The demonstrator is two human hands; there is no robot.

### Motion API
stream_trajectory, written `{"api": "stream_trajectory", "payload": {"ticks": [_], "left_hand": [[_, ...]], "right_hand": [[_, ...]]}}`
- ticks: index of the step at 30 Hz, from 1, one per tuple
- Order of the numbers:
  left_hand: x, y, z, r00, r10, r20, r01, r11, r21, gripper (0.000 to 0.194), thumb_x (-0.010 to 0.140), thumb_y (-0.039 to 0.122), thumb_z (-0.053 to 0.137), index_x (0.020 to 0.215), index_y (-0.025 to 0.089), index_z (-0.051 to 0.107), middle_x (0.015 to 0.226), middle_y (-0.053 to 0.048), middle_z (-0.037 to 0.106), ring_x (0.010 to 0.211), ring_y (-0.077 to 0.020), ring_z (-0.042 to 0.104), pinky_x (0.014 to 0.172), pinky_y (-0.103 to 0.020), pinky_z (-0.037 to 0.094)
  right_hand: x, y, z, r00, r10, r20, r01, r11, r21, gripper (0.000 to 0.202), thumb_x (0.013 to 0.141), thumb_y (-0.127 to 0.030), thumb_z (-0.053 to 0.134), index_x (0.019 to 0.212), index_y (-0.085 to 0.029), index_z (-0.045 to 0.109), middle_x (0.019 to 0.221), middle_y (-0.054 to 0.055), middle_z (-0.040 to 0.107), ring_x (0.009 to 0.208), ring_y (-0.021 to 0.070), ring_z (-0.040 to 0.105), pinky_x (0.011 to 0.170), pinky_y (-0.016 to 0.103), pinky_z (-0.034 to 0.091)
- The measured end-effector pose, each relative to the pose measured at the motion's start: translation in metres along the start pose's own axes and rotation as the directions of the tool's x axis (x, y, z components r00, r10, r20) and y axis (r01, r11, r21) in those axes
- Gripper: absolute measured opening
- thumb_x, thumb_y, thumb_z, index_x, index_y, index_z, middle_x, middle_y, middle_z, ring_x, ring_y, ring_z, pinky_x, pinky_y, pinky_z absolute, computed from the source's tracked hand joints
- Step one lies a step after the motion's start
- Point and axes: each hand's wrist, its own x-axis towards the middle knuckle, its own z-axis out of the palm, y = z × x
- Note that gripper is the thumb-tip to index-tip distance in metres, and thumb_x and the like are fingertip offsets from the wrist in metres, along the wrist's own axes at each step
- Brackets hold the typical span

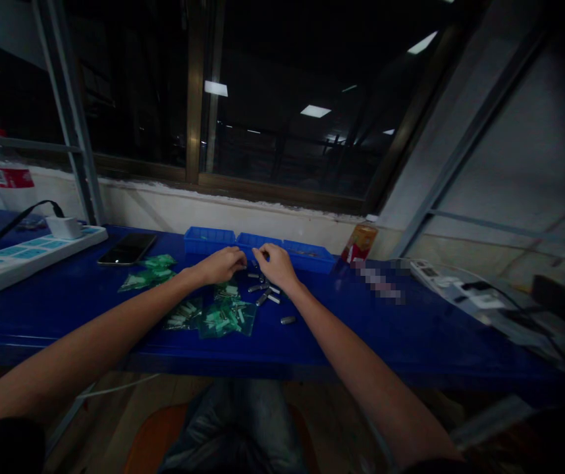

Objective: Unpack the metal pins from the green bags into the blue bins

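Observation:
My left hand [224,264] is over the blue table, its fingers curled together; what they hold, if anything, is too small to make out. Close to its right, my right hand [276,266] has thumb and fingers pinched, with a small dark thing showing between them that I cannot name. Below both hands lie several small metal cylinder-like pieces [263,297], one of them [288,320] apart from the rest. Clear bags of green and white small parts [227,318] lie below my left hand. More green bags [157,268] are beside my left forearm.
Three joined blue bins [209,238] stand behind my hands. A phone [128,249] and a white power strip [35,258] with a plugged-in charger lie left, near a red-capped bottle [8,174]. A drink container [361,242] and another power strip [453,286] are right.

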Motion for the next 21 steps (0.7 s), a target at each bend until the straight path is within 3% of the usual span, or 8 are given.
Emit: {"api": "stream_trajectory", "payload": {"ticks": [3, 7, 14, 21], "left_hand": [[0.002, -0.003, 0.000, 0.988, -0.080, -0.133, 0.071, 0.995, -0.067, 0.015, 0.080, 0.016, 0.045, 0.090, 0.014, 0.056, 0.087, -0.008, 0.058, 0.081, -0.0183, 0.055, 0.075, -0.031, 0.044], [0.003, 0.002, 0.001, 0.973, -0.127, -0.195, 0.098, 0.983, -0.153, 0.019, 0.080, 0.015, 0.044, 0.096, 0.014, 0.052, 0.086, -0.007, 0.059, 0.077, -0.0172, 0.056, 0.072, -0.030, 0.045], [0.004, 0.004, 0.004, 0.962, -0.075, -0.264, 0.039, 0.989, -0.140, 0.022, 0.080, 0.016, 0.044, 0.100, 0.012, 0.052, 0.085, -0.008, 0.057, 0.079, -0.0188, 0.054, 0.073, -0.031, 0.044], [0.005, 0.008, 0.001, 0.941, -0.069, -0.332, 0.005, 0.982, -0.189, 0.021, 0.081, 0.016, 0.043, 0.099, 0.013, 0.052, 0.081, -0.007, 0.057, 0.078, -0.0180, 0.054, 0.073, -0.031, 0.044]], "right_hand": [[-0.004, -0.010, 0.002, 0.995, -0.058, 0.080, 0.053, 0.997, 0.065, 0.034, 0.088, -0.038, 0.038, 0.067, -0.018, 0.055, 0.063, 0.001, 0.057, 0.060, 0.0128, 0.051, 0.057, 0.024, 0.032], [-0.006, -0.017, 0.001, 0.982, -0.106, 0.157, 0.091, 0.991, 0.098, 0.031, 0.089, -0.035, 0.037, 0.068, -0.019, 0.053, 0.061, 0.001, 0.057, 0.059, 0.0128, 0.052, 0.055, 0.023, 0.030], [-0.004, -0.021, -0.004, 0.991, -0.051, 0.121, 0.050, 0.999, 0.014, 0.023, 0.091, -0.033, 0.031, 0.090, -0.018, 0.048, 0.076, 0.005, 0.062, 0.073, 0.0176, 0.059, 0.061, 0.025, 0.032], [-0.006, -0.021, -0.003, 0.993, -0.004, 0.116, 0.023, 0.987, -0.161, 0.022, 0.091, -0.028, 0.028, 0.087, -0.017, 0.047, 0.071, 0.007, 0.062, 0.066, 0.0187, 0.059, 0.058, 0.026, 0.029]]}}
